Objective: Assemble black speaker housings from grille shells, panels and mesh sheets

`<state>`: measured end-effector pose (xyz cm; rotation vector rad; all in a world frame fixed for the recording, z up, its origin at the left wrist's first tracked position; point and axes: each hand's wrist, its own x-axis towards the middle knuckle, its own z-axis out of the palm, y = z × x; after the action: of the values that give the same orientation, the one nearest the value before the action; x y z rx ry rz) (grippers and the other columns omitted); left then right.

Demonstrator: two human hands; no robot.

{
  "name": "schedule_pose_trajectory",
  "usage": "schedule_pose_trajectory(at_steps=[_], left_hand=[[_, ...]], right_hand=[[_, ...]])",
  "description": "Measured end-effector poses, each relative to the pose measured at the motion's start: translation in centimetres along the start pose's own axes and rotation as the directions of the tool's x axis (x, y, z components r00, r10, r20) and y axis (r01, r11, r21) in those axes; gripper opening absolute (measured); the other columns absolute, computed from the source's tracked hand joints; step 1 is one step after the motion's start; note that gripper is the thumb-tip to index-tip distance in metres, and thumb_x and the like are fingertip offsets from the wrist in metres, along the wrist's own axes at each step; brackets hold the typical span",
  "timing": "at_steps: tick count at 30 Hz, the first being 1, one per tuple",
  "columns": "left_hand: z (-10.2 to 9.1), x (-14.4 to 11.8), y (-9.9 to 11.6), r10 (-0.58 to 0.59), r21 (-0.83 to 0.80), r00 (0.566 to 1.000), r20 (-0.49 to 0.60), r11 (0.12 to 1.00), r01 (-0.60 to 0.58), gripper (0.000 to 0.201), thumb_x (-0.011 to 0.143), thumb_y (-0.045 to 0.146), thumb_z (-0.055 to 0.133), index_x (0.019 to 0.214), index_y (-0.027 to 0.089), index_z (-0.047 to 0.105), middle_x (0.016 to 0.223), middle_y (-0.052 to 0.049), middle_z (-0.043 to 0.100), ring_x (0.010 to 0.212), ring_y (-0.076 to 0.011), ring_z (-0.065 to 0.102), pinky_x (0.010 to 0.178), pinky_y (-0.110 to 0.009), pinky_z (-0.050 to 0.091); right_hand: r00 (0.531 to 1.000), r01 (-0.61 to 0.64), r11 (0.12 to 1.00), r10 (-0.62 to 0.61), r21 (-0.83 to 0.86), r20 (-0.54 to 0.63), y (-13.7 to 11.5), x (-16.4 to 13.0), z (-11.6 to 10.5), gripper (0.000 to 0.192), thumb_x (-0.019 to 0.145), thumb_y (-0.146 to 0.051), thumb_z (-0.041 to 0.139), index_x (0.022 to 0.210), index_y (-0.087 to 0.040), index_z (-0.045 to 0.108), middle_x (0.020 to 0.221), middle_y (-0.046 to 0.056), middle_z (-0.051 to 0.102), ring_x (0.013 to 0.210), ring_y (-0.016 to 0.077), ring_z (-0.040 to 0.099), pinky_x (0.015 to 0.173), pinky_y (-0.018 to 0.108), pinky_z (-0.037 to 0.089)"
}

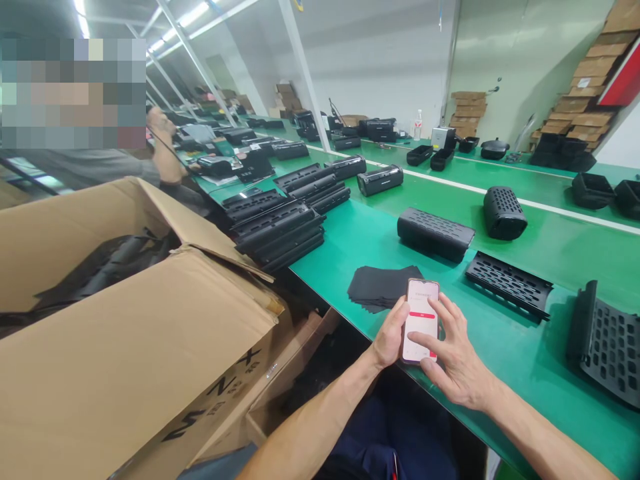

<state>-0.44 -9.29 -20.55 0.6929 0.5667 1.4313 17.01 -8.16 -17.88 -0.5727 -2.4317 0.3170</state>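
Left hand: Your left hand point(389, 337) is wrapped around the left edge of the phone point(421, 320). Your fingers are closed on it from behind and your thumb lies along its side.
Right hand: Your right hand point(453, 357) is open, with the fingers spread out. It rests on the right side and the bottom of the phone. One fingertip touches the low part of the screen.
Phone: It is held up just over the near edge of the green table point(525, 347). Its screen is lit, white with a red bar across it. The words on it are too small to read.
Black sheets: A small pile of flat black sheets point(377, 287) lies on the table just behind the phone.
Black cases: A long black case with little holes point(435, 233) lies past the sheets. A shorter round one point(503, 213) sits to its right.
Black grilles: A flat grille point(509, 283) lies to the right of the phone. A bigger curved grille point(607, 347) is at the far right edge.
Stacks: Piles of long black parts point(280, 230) sit to the left on the table.
Box: A big open cardboard box point(135, 353) stands on your left, with dark parts inside.
Other person: Someone's arm point(167, 160) reaches over the table far to the left, well away from your hands.
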Motion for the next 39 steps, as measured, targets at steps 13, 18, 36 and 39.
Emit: schedule_pose_trajectory(at_steps=[13,18,36,39], left_hand=[[0.3,-0.2,0.2,0.005,0.029,1.000,-0.002,1.000,-0.005,0.060,0.095,0.061,0.064,0.133,0.014,0.061,0.111,-0.015,0.077,0.088,-0.0284,0.074,0.080,-0.041,0.057],[0.2,-0.2,0.2,0.014,0.035,1.000,-0.011,0.999,-0.013,0.057,0.096,0.060,0.063,0.131,0.014,0.062,0.111,-0.015,0.077,0.088,-0.0268,0.073,0.080,-0.040,0.056],[0.1,-0.1,0.2,0.034,0.046,0.999,-0.012,0.998,-0.033,0.053,0.097,0.057,0.064,0.131,0.016,0.066,0.130,-0.014,0.074,0.110,-0.0283,0.072,0.091,-0.036,0.056],[0.1,-0.1,0.2,0.037,0.044,0.999,0.000,0.998,-0.037,0.052,0.098,0.057,0.064,0.132,0.017,0.066,0.132,-0.014,0.073,0.107,-0.0265,0.072,0.089,-0.035,0.056]], right_hand=[[0.995,-0.008,0.996,0.017,0.091,-0.095,0.4,0.2,-0.2,0.028,0.100,-0.026,0.050,0.123,-0.026,0.066,0.168,0.009,0.024,0.156,0.0435,0.023,0.117,0.070,0.035],[0.995,-0.013,0.995,0.022,0.094,-0.097,0.4,0.2,-0.2,0.025,0.100,-0.024,0.051,0.119,-0.024,0.066,0.167,0.011,0.023,0.157,0.0433,0.021,0.117,0.070,0.035],[0.980,-0.153,0.988,0.150,-0.013,-0.132,1.2,-0.4,0.9,0.036,0.105,-0.032,0.046,0.141,-0.030,0.053,0.171,0.010,0.015,0.157,0.0406,0.023,0.119,0.070,0.036],[0.981,-0.151,0.989,0.148,-0.009,-0.127,1.2,-0.4,0.9,0.037,0.105,-0.031,0.046,0.142,-0.029,0.052,0.170,0.011,0.015,0.157,0.0403,0.023,0.119,0.070,0.036]])
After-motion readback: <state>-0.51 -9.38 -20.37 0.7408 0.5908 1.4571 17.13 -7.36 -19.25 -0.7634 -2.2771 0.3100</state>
